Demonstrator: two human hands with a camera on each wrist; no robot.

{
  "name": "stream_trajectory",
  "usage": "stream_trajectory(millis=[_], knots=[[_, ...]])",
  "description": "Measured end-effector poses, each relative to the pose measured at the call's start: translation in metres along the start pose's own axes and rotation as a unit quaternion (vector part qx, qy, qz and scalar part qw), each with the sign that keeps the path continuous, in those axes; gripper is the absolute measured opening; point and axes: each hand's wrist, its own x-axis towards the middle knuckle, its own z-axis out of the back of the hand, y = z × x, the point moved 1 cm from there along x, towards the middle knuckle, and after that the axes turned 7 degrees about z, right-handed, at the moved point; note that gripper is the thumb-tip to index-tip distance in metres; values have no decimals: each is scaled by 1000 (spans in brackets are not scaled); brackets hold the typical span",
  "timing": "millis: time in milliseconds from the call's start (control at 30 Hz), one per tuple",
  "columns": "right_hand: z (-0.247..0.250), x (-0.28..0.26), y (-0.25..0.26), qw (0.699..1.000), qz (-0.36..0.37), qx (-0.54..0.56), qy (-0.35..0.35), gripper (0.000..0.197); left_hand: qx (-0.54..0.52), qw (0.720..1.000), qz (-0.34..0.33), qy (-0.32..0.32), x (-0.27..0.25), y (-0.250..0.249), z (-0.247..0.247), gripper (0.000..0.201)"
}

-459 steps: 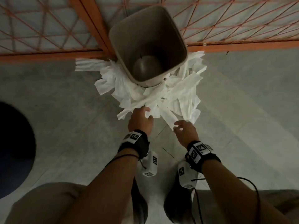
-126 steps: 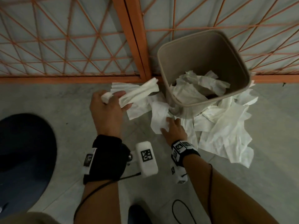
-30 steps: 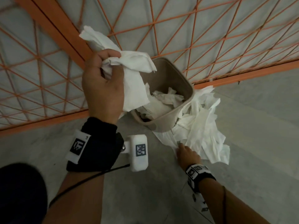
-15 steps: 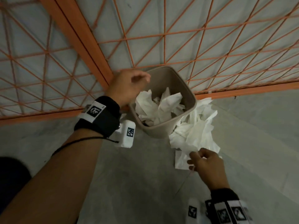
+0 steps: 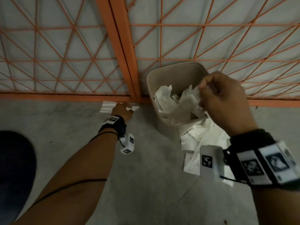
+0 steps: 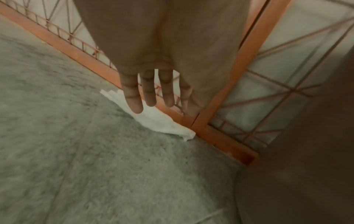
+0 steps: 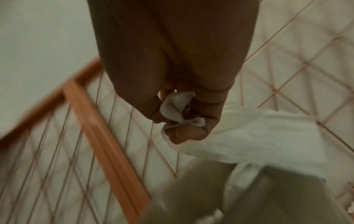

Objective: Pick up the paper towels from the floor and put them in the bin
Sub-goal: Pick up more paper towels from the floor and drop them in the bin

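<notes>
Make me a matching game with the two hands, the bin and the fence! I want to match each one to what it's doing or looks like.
Things:
1. left hand
2. right hand
3. bin
4. fence

States:
A. orange
B. pinches a paper towel over the bin
C. partly filled with white towels
D. reaches with straight fingers to a towel on the floor

Pairs: 1-D, 2-B, 3-C, 4-A

Right hand (image 5: pixel 225 101) covers the bin (image 5: pixel 162 78) rim's right side and part of the floor towel pile (image 5: pixel 201 140). Right wrist view motion-blurred. Dark round object (image 5: pixel 14 168) cut off at left edge, can't identify.
</notes>
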Motion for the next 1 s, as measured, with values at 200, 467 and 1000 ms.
stream_trajectory(millis=[200,467,1000], knots=[[-28,38,-23,952,-10,-176,249,21,122,990,4,77,34,4,-33,46],[11,26,-7,968,0,-123,217,31,189,975,19,116,64,32,-56,56],[-53,-140,-199,900,-418,-116,49,63,-263,944,83,-180,-67,27,-14,33]])
